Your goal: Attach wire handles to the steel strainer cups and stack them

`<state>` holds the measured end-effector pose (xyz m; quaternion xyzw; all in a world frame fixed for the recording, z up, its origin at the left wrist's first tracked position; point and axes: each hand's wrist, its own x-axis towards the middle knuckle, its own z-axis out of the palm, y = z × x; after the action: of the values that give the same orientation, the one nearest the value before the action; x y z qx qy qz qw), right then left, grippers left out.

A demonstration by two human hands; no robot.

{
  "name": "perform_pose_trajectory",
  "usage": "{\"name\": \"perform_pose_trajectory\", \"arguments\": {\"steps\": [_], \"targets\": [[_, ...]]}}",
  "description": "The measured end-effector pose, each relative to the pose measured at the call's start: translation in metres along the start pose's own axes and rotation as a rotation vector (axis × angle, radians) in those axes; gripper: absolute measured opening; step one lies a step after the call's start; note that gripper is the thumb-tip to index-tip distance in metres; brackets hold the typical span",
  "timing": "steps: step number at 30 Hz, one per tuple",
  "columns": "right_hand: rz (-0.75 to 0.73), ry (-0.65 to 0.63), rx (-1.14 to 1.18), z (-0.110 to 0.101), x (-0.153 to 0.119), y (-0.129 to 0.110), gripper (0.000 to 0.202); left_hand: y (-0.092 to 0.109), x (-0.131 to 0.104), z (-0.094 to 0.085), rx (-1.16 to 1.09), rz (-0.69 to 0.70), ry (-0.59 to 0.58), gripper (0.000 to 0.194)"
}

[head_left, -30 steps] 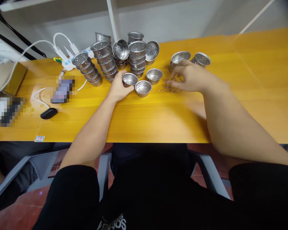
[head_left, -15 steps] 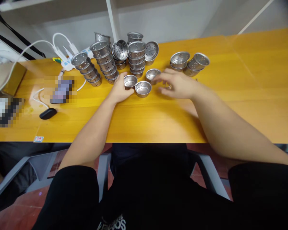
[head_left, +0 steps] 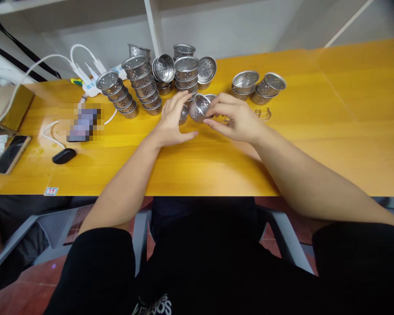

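My right hand [head_left: 234, 116] is closed on the rim of a metal strainer cup [head_left: 197, 110], which is tilted above the table. My left hand [head_left: 174, 120] is open, its thumb apart from the fingers, just left of that cup. Between the left hand and the held cup, a second small cup [head_left: 183, 114] shows in part. Behind the held cup, another cup [head_left: 210, 98] is mostly hidden by my right hand. Some thin bent wire pieces [head_left: 265, 114] lie beyond my right wrist, partly covered by it.
Stacks of perforated cups [head_left: 146, 85] stand at the back, with a leaning stack [head_left: 118, 94] left of them. Two short stacks [head_left: 269, 87] are at the back right. A power strip [head_left: 91, 87] with white cables, a phone [head_left: 12, 154] and a black oval object [head_left: 64, 155] lie left.
My right hand has moved left and taken up the front cup, now tilted off the table. The left hand has let its fingers spread, away from the cup it was touching.
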<state>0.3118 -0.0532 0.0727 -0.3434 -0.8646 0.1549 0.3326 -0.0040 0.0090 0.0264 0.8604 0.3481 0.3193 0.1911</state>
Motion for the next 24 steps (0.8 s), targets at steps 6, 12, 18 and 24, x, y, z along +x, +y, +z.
{"name": "perform_pose_trajectory", "arguments": {"steps": [6,12,18,24], "targets": [[0.085,0.022,0.021,0.023,0.002,-0.014,0.069,0.034,0.004,0.007,-0.073,-0.006,0.029,0.115],[0.014,-0.058,0.094,0.021,0.002,-0.006,0.063,0.033,0.002,0.003,-0.143,-0.022,0.016,0.108],[0.041,-0.085,0.023,0.007,-0.001,-0.001,0.056,0.031,0.000,-0.006,-0.133,-0.001,-0.012,0.099],[0.020,-0.054,0.085,0.012,0.001,0.012,0.054,0.039,0.004,-0.013,-0.140,-0.031,-0.056,0.092]]}}
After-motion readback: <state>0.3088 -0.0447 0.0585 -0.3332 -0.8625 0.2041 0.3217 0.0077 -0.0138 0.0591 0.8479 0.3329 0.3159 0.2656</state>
